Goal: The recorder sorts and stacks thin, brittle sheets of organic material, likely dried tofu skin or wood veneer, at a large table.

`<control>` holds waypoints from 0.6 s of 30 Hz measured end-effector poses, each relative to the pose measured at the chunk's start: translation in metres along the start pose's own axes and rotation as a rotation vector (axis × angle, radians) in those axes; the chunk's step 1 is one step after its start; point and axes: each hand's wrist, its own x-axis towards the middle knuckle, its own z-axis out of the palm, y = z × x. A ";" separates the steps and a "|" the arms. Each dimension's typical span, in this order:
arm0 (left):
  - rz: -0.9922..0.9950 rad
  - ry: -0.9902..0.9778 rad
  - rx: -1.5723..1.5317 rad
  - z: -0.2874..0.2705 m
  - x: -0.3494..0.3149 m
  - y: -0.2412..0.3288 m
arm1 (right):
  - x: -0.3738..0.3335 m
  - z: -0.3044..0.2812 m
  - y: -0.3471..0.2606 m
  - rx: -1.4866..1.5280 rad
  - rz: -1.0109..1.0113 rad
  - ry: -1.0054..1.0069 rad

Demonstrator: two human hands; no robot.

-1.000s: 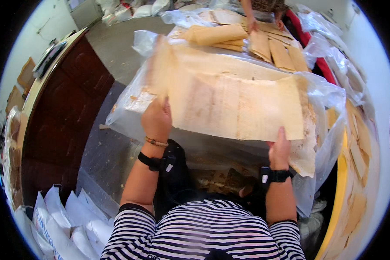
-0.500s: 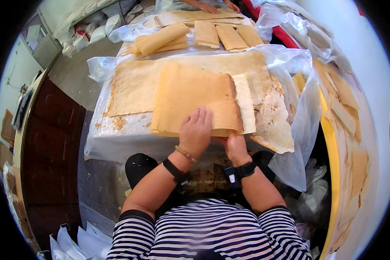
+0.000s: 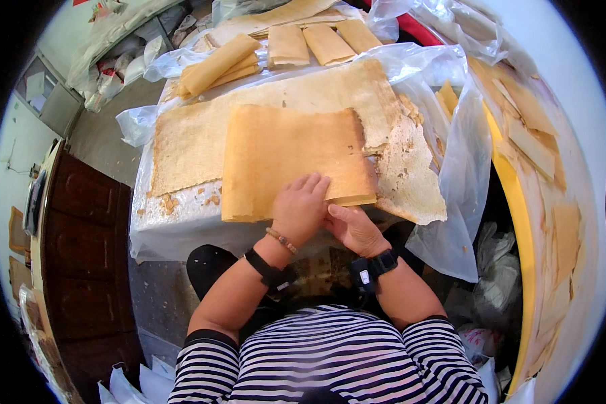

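Note:
A folded tan sheet (image 3: pixel 286 151), thin and papery with a browned right edge, lies in several layers at the near side of the table. My left hand (image 3: pixel 299 209) rests on its near part, fingers stretched out flat over the top. At the near edge, my right hand (image 3: pixel 357 229) pinches the sheet's layers beside the left fingertips; its thumb shows and its other fingers are partly hidden. Beneath the folded sheet spreads a larger pale sheet (image 3: pixel 188 145). A ragged, crumbly pale piece (image 3: pixel 414 175) lies to the right, its tip over the table edge.
Folded tan packets (image 3: pixel 288 46) and a stack of rolled ones (image 3: pixel 219 64) lie at the far side. Clear plastic (image 3: pixel 461 229) drapes over the table's right side. A yellow-edged board (image 3: pixel 515 222) with sheet pieces stands right, a dark wooden cabinet (image 3: pixel 84 249) left.
The pale strip that stuck out at the folded sheet's right side no longer shows there. My right thumb has come into sight at the near edge. Another person's hands have left the view.

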 end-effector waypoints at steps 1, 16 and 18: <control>0.027 0.031 -0.002 0.002 0.000 0.003 | 0.003 0.007 0.004 -0.076 -0.050 0.091; -0.225 -0.232 0.314 -0.065 -0.034 -0.091 | 0.021 0.032 0.040 0.044 -0.056 0.441; -0.247 -0.244 0.269 -0.066 -0.041 -0.092 | 0.024 0.046 0.048 0.058 0.013 0.540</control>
